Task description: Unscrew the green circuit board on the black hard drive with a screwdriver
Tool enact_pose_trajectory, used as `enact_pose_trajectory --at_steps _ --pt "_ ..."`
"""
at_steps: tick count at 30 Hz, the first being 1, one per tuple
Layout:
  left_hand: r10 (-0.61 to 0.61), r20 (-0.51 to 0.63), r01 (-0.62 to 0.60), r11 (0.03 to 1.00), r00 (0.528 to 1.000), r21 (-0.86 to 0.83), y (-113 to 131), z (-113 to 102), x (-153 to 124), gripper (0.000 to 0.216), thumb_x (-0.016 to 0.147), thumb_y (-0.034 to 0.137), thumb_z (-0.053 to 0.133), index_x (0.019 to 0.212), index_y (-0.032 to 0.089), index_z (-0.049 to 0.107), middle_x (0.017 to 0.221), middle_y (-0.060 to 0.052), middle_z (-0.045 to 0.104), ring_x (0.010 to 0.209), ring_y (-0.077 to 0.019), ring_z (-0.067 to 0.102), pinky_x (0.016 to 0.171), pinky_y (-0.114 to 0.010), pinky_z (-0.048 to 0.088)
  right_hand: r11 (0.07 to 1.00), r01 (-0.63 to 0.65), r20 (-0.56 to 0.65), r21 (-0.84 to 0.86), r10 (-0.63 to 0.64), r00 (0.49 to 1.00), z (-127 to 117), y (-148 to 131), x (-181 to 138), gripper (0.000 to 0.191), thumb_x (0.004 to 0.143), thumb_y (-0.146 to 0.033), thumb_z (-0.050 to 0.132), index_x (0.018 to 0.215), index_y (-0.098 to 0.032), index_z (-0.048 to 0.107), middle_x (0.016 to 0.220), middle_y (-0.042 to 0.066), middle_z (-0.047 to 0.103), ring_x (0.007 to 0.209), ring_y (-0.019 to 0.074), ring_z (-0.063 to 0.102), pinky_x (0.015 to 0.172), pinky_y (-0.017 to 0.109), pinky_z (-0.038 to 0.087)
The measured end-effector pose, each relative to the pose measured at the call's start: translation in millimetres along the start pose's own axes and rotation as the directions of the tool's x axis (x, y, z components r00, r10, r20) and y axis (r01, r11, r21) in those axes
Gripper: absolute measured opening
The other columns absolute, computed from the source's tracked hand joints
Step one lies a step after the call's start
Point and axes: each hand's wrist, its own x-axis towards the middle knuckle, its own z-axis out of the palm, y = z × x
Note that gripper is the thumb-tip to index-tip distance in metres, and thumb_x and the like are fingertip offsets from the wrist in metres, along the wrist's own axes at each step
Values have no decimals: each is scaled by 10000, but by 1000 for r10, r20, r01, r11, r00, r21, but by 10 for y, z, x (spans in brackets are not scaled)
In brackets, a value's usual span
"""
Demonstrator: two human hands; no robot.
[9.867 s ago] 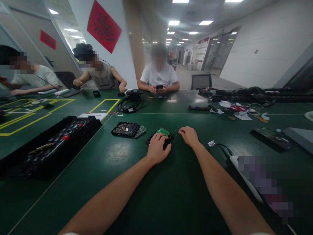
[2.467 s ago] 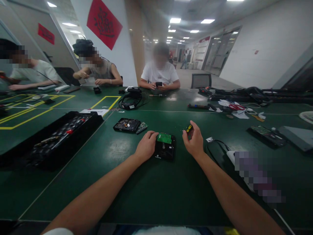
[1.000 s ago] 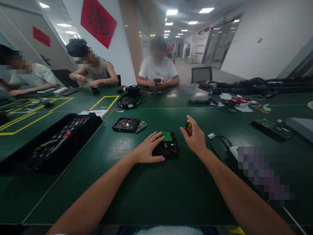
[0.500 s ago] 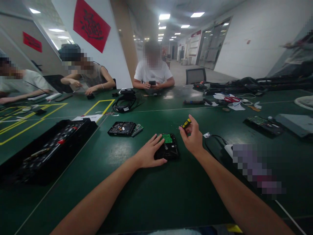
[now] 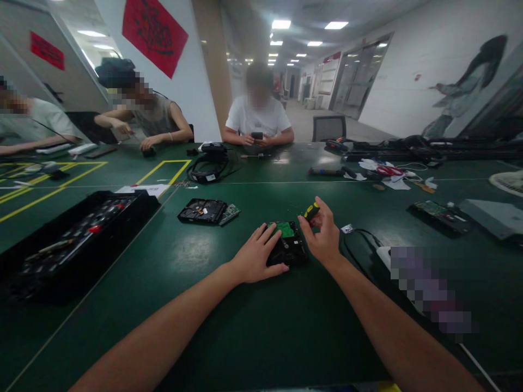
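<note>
My left hand (image 5: 257,253) rests with spread fingers on the left side of a black hard drive (image 5: 291,249), its thumb along the near edge. A green circuit board (image 5: 286,230) shows on the drive's far part; my fingers hide the left part. Just right of the drive, my right hand (image 5: 322,231) pinches a yellow-and-black screwdriver (image 5: 312,210) by its handle. The screwdriver's tip is too faint to make out. Another hard drive (image 5: 202,210) lies farther left, with a loose circuit board (image 5: 230,214) against its right end.
A long black tray (image 5: 81,239) of parts stands at left. On the right lie a third drive (image 5: 439,216), a grey box (image 5: 492,218), a cable (image 5: 359,231) and a partly blurred white item (image 5: 384,253). Across the table a person (image 5: 258,120) holds a dark object; others sit left.
The hard drive and my left hand have shifted slightly right. My right hand, still on the screwdriver, is a little closer to the drive. A walking person at far right shows more fully.
</note>
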Motion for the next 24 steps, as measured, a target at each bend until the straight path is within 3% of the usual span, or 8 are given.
enact_pose_trajectory --at_steps 18,24 --pt "12 -18 -12 1000 1000 4 6 1 7 1032 857 809 553 1649 234 225 1727 -122 148 1582 -427 117 1263 -614 209 1000 -18 11 -21 19 1000 -3 -33 24 694 974 -442 630 1575 -239 349 1099 97 710 779 218 699 783 432 636" --pt "13 -19 -13 1000 1000 9 -5 -1 5 1030 856 812 547 1648 233 230 1730 -117 140 1580 -429 124 1266 -605 211 997 -82 -21 -18 81 996 4 1 36 738 960 -472 642 1579 -217 332 930 51 685 737 216 675 727 408 629"
